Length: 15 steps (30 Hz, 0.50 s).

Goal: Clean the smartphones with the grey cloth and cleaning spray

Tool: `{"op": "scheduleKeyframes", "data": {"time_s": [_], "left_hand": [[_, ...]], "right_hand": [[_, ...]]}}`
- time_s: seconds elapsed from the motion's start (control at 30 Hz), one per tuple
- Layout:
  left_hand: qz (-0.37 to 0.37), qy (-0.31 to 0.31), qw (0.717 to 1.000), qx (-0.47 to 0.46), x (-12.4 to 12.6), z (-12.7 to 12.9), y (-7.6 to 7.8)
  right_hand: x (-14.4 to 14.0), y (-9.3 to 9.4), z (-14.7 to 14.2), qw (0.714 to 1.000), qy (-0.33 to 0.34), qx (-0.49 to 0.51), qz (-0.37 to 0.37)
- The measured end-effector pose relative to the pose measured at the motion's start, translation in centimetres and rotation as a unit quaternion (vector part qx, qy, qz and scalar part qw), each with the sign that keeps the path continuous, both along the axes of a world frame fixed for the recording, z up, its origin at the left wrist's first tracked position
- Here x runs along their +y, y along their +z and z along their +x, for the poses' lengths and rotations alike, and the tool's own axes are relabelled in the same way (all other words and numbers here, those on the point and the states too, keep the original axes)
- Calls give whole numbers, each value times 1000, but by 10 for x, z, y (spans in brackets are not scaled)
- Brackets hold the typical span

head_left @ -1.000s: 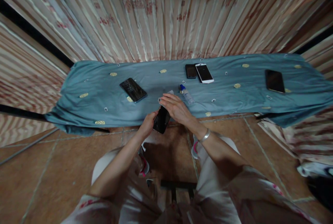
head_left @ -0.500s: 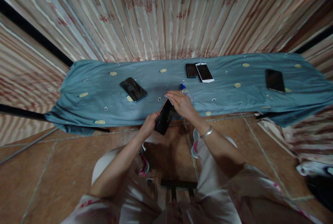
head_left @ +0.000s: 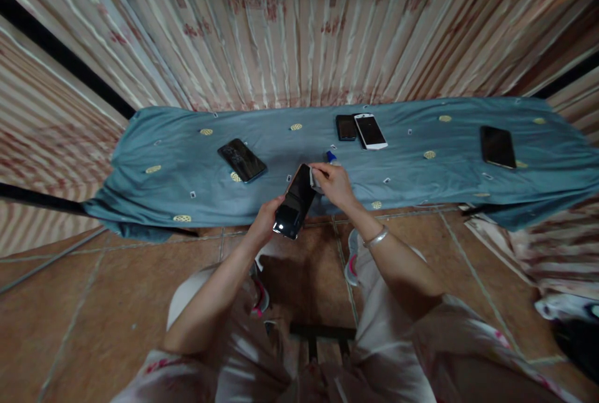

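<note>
A dark smartphone (head_left: pixel 294 203) is held at a tilt over the front edge of the cloth-covered table. My left hand (head_left: pixel 267 222) is closed around its lower left side. At the phone's upper right edge, my right hand (head_left: pixel 335 184) pinches a small light grey cloth (head_left: pixel 315 179) against it. Just beyond my right hand a blue-capped bottle (head_left: pixel 331 156) lies on the table, mostly hidden by that hand.
The table wears a blue-green cloth (head_left: pixel 402 178). On it lie a cracked dark phone (head_left: pixel 242 160) to the left, a small black phone (head_left: pixel 345 128) beside a white phone (head_left: pixel 370 131), and another dark phone (head_left: pixel 497 146) at right. A curtain (head_left: pixel 299 35) hangs behind.
My right hand has shifted from the phone's top end to its right edge, with the grey cloth now in clearer view. The phone has tilted, and light glints off its lower end.
</note>
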<state>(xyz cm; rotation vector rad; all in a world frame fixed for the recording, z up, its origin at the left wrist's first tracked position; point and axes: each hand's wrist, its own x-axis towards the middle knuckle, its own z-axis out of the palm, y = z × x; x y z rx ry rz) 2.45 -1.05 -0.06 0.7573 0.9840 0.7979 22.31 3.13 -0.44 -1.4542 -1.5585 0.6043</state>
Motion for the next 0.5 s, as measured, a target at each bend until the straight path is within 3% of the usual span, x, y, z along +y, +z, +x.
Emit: {"op": "scheduleKeyframes", "data": {"time_s": [0.17,0.33,0.5], "left_hand": [[-23,4,1000,-15,2,0,10],[-23,27,998,-48,2,-1,12],[-26,54,996,-60,1,2,14]], "right_hand": [[9,-10,-1,989,-10,143,-45],[16,-17,-6,937,-5,330,-110],[14,-14,-12,904,-17,401,-148]]}}
